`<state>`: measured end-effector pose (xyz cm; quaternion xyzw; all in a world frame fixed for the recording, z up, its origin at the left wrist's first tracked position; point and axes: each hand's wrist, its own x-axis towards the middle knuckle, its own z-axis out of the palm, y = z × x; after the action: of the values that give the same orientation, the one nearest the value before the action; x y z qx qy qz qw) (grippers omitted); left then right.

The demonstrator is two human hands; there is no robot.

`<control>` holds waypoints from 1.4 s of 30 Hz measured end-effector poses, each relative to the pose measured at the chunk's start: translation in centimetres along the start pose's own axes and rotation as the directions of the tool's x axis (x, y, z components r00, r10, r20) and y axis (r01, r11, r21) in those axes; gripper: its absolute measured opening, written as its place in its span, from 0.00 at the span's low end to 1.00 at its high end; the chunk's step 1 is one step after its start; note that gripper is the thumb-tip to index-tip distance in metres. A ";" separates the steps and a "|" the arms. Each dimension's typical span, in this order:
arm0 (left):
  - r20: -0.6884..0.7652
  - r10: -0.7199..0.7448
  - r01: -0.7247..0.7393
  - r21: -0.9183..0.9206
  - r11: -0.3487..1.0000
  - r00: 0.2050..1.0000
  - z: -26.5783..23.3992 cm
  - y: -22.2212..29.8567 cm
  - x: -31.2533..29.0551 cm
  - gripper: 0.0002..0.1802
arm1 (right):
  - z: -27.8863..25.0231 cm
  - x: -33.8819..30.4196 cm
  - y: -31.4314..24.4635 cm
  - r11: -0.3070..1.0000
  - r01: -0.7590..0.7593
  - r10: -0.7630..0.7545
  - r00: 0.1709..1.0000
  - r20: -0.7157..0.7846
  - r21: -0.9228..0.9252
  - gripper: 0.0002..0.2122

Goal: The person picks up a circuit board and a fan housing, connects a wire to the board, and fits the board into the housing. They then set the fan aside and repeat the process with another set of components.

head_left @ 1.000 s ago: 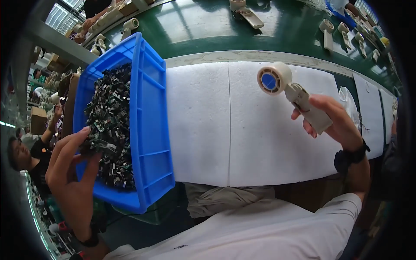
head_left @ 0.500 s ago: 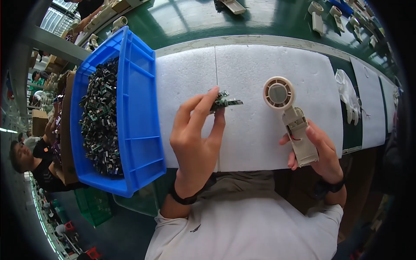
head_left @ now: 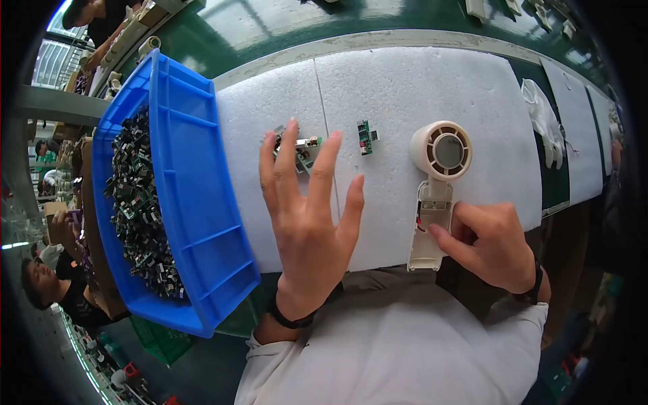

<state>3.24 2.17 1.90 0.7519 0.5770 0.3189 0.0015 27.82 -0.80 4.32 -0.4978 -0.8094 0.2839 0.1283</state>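
Note:
My left hand is spread above the white foam sheet, fingers apart and holding nothing. Beneath its fingertips lie several small green circuit boards, partly covered by the hand. One more circuit board lies by itself to the right of those fingers. A cream handheld fan has its round head pointing away from me and its handle open, with red and dark wires showing inside. My right hand grips the handle's right side, fingers curled and thumb over the open cavity; some fingertips are hidden.
A deep blue crate full of circuit boards stands tilted at the left. White foam sheets cover the green bench. A white glove lies at the right. Other fan parts sit at the far edge. Co-workers are at the left.
My left hand has let go of the circuit boards, which now lie on the foam, and its fingers have spread. The fan has turned in my right hand, its handle nearer the foam's front edge.

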 end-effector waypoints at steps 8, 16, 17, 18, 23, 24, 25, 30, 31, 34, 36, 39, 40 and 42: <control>0.202 0.077 -0.053 -0.123 0.991 0.976 1.8 0.8 0.6 0.20 | -0.6 2.7 -1.7 0.939 0.182 -0.231 0.963 -0.142 -0.291 0.14; 0.067 -0.001 0.030 -0.426 0.904 0.998 0.8 0.3 -1.6 0.22 | -1.2 3.0 -0.8 0.790 0.434 -0.462 0.886 0.043 -0.433 0.18; 0.049 -0.022 0.043 -0.466 0.883 0.999 0.8 0.4 -1.7 0.23 | -1.1 3.1 -0.6 0.792 0.432 -0.460 0.887 0.044 -0.431 0.18; 0.052 -0.022 0.044 -0.467 0.883 0.998 0.7 0.2 -1.8 0.23 | -0.8 3.2 -0.2 0.847 0.416 -0.443 0.897 -0.006 -0.332 0.17; 0.108 0.121 -0.069 -0.392 0.917 0.987 -0.1 -1.0 -2.0 0.23 | 0.7 3.7 -0.2 0.966 0.259 -0.253 0.938 -0.236 -0.005 0.12; 0.147 0.131 -0.058 -0.424 0.904 0.980 -0.3 -0.9 -1.8 0.21 | 1.0 3.8 -0.3 0.978 0.201 -0.176 0.939 -0.297 0.054 0.11; 0.185 0.143 -0.045 -0.455 0.890 0.972 -0.4 -0.9 -1.7 0.20 | 1.3 3.9 -0.4 0.978 0.197 -0.170 0.938 -0.302 0.061 0.11; 0.212 0.206 -0.075 -0.498 0.864 0.955 0.5 -0.7 -1.0 0.20 | 2.1 4.1 -0.6 0.967 0.240 -0.254 0.887 -0.387 -0.083 0.10; 0.199 0.147 -0.014 -0.549 0.836 0.969 0.9 -0.5 -1.1 0.20 | 2.1 3.9 -0.6 0.969 0.233 -0.248 0.893 -0.374 -0.086 0.10; 0.184 0.020 0.105 -0.644 0.758 0.983 1.7 -0.6 -1.2 0.21 | 2.4 3.7 -0.7 0.969 0.229 -0.245 0.899 -0.363 -0.088 0.11; 0.153 0.073 0.032 -0.590 0.807 0.985 1.9 -0.7 -1.1 0.21 | 2.7 3.6 -0.7 0.968 0.236 -0.251 0.894 -0.370 -0.088 0.12; 0.135 0.039 0.057 -0.638 0.768 0.990 2.0 -0.7 -1.2 0.21 | 3.4 3.8 -1.0 0.977 0.204 -0.212 0.876 -0.434 -0.065 0.11; 0.139 -0.020 0.113 -0.708 0.697 0.990 1.9 -0.6 -1.3 0.21 | 3.5 3.9 -1.1 0.981 0.189 -0.191 0.864 -0.467 -0.052 0.10; 0.149 -0.078 0.165 -0.772 0.614 0.986 1.8 -0.5 -1.7 0.21 | 3.5 3.9 -1.3 0.984 0.172 -0.170 0.863 -0.476 -0.039 0.10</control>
<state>3.46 1.58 -0.55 0.6508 0.4300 0.4984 0.3783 23.27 0.99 1.96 -0.4786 -0.7929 0.1416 0.3496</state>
